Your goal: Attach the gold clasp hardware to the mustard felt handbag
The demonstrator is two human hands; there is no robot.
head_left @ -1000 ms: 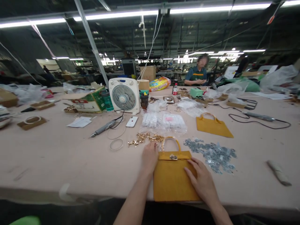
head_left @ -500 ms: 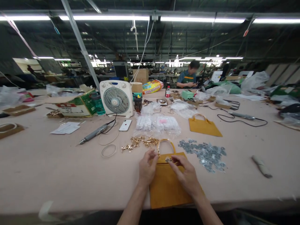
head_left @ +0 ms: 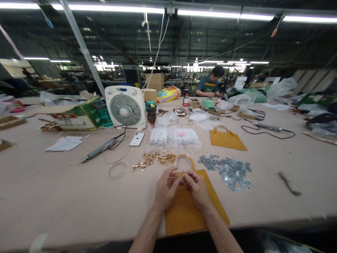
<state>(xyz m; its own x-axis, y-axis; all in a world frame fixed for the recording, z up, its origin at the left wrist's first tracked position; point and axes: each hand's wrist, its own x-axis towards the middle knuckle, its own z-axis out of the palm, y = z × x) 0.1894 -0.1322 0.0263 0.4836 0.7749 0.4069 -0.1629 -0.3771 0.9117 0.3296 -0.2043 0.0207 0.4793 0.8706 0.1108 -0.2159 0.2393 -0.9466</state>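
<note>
A mustard-yellow handbag lies flat at the near edge of the pink worktable, handle pointing away from me. My left hand and my right hand meet at the bag's top edge, fingertips pinching the small gold clasp on its flap. Just beyond the handle lies a scatter of gold metal fittings. To the right of the bag a pile of small silver metal plates is spread out.
A second yellow bag, clear packets, a white phone, a corded pen-like tool, a white box fan and a cardboard box lie farther back. A person sits at the far side.
Both hands have moved from lying flat on the bag up to its flap and closed on the clasp. The bag has turned slightly, its lower end swinging right.
</note>
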